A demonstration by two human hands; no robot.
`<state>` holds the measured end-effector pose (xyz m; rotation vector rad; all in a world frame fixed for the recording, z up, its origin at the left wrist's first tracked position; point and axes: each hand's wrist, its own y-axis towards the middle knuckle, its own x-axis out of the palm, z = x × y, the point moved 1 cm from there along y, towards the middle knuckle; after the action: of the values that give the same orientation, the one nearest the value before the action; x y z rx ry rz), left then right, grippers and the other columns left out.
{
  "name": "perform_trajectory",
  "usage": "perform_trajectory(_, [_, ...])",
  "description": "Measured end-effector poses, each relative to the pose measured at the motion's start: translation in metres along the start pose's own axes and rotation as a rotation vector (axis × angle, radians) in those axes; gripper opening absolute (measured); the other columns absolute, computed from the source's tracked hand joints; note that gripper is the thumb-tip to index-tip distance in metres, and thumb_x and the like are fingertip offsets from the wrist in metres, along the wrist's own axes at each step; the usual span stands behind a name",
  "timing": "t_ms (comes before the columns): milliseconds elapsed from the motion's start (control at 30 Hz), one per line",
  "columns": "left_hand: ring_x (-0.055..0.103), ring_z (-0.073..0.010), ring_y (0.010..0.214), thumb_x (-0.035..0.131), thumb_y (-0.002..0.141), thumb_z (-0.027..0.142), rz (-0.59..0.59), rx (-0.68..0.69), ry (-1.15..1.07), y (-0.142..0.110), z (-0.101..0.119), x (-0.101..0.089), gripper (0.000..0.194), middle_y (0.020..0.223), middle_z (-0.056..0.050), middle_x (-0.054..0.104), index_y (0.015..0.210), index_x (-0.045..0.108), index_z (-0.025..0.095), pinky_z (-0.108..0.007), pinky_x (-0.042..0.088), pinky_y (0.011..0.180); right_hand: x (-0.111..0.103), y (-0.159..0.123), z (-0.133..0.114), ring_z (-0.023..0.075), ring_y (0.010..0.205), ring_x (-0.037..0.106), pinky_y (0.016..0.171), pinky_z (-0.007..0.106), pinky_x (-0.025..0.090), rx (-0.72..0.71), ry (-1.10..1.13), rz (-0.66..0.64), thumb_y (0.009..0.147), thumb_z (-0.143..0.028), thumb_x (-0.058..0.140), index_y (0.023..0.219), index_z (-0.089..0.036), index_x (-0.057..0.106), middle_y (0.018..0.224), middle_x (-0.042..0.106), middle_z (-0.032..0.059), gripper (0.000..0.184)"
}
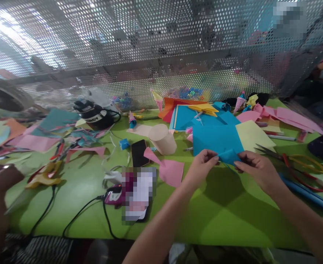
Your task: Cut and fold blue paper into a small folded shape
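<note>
Between my two hands is a small piece of blue paper [228, 157], curved or folded, raised a little above the green table. My left hand [202, 165] pinches its left end between thumb and fingers. The right end is pinched by my right hand [256, 169]. Just behind them lie a larger blue sheet [213, 137] and a pale yellow sheet [253, 135]. Scissors with red and yellow handles [301, 167] rest close to the right of my right hand. A pink paper piece [172, 172] lies left of my left hand.
A cream paper cylinder [163, 139] stands by a dark phone [139, 153]. A second phone [139, 194], charger cables and a hot glue gun [47, 174] are left. Another person's hand [2, 179] is at the far left. Paper scraps [35, 141] and a perforated metal screen [139, 58] line the back.
</note>
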<state>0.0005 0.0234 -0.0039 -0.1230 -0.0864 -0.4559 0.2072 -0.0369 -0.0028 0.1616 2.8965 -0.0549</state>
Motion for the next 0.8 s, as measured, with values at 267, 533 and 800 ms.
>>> perform_trajectory(267, [0.055,-0.0119,0.061,0.05,0.1,0.051,-0.287,-0.002,0.268,-0.007,0.001,0.007,0.035,0.077,-0.002,0.067,0.092,0.061,0.019,-0.025,0.041,0.06,0.003,-0.005,-0.004,0.0164,0.071,0.054,0.065,0.03,0.042,-0.043,-0.118,-0.128,0.087,-0.043,0.072,0.095,-0.024,0.072,0.076,0.062,-0.0004,0.02])
perform_trajectory(533, [0.048,-0.009,0.054,0.069,0.083,0.065,-0.103,-0.195,-0.239,-0.007,-0.005,0.013,0.049,0.063,0.003,0.057,0.087,0.052,0.019,-0.022,0.033,0.055,0.004,-0.003,-0.009,0.0206,0.089,0.067,0.079,0.034,0.054,-0.136,0.21,-0.016,0.077,-0.036,0.086,0.108,-0.028,0.071,0.094,0.072,0.0027,0.036])
perform_trajectory(800, [0.05,-0.0098,0.056,0.068,0.083,0.068,-0.125,-0.204,-0.224,-0.009,-0.004,0.015,0.051,0.062,0.002,0.058,0.089,0.055,0.02,-0.023,0.033,0.056,0.005,-0.003,-0.006,0.0166,0.076,0.063,0.069,0.029,0.05,-0.101,0.233,0.051,0.074,-0.039,0.088,0.093,-0.028,0.074,0.082,0.071,-0.0001,0.026])
